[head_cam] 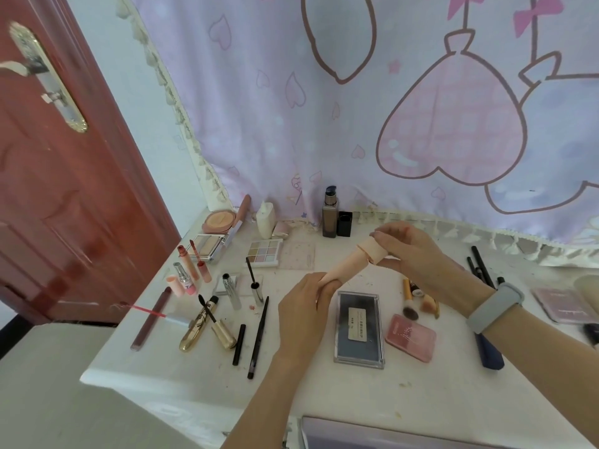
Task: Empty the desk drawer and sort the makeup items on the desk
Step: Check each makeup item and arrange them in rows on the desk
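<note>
Both hands hold one pink tube (348,265) above the middle of the bench (372,393). The left hand (303,314) curls round the tube's lower, near end; the right hand (410,249) pinches the cap (376,251) at the upper, far end, fingers bent over it. A grey band (494,307) sits on the right wrist.

Below the tube lies a dark flat case (359,330) with a white label, and just right of it a pink compact (411,337). A small brush (410,311) and a sponge (428,303) lie beyond the compact, near the right forearm.

To the left the makeup spreads out — a gold mascara (197,328) with its wand out, two black pencils (257,337) side by side, a silver mascara (231,291), a long brown stick (150,319) near the left edge, and lip tubes (191,264) farther back. A pastel palette (264,252) lies open in the far middle; a round powder compact (220,220) and a square one (209,244) sit at the far left corner. A white bottle (265,220), a tall pump bottle (330,212) and a black cap (344,223) stand against the hanging cloth (324,124).

On the far right lie several black pencils (479,264) and a mauve palette (562,304), partly cut off. At the near edge a pale drawer front (372,434) shows — its contents cannot be seen. A red door (64,189) stands at left.
</note>
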Demonstrator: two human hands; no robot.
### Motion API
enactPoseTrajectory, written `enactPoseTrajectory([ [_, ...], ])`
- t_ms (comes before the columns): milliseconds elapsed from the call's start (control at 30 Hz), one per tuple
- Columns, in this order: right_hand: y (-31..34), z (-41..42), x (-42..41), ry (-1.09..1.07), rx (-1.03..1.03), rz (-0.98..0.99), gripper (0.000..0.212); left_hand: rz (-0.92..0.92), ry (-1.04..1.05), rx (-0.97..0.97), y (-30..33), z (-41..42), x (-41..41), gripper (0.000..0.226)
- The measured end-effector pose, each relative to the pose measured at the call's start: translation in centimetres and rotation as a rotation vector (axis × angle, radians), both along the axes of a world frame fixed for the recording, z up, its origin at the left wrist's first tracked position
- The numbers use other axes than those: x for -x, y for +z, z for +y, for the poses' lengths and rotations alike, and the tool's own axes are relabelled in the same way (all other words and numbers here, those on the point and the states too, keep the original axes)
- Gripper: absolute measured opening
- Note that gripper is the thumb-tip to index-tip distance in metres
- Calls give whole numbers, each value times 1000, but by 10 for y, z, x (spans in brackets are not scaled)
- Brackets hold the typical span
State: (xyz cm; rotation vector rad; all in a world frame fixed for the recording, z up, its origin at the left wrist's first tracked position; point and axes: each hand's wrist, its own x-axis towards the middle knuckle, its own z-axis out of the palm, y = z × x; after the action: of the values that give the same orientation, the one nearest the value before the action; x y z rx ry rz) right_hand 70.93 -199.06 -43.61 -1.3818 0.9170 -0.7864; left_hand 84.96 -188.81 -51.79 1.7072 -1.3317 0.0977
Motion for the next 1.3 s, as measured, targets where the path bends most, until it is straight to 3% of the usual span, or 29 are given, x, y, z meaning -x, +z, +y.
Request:
enactPoseTrajectory([
  [133, -6, -4, 2, 58, 182, 354, 16, -52, -9, -8, -1, 0, -1, 64],
  [233, -6, -8, 8, 61, 255, 350, 16, -45, -22, -62, -2, -1, -1, 62],
  [400, -2, -23, 22, -103, 228, 223, 17, 248, -11, -193, 1, -3, -4, 25],
  [633, -24, -28, 16, -96, 28, 232, 12, 434, 48, -258, 5, -12, -5, 27],
  [900, -41, -33, -14, -41, 314, 574, 14, 486, 89, -411, 19, -38, 0, 28],
  [967, -43, -35, -21, -24, 332, 630, 19, 423, 88, -462, 21, -42, 0, 31],
  [1133, -46, -37, -27, 6, 431, 753, 34, 73, 93, -620, 23, -38, -6, 41],
  [1300, -51, -30, -22, 51, 568, 767, 36, -62, 52, -581, 19, -28, -19, 40],
])
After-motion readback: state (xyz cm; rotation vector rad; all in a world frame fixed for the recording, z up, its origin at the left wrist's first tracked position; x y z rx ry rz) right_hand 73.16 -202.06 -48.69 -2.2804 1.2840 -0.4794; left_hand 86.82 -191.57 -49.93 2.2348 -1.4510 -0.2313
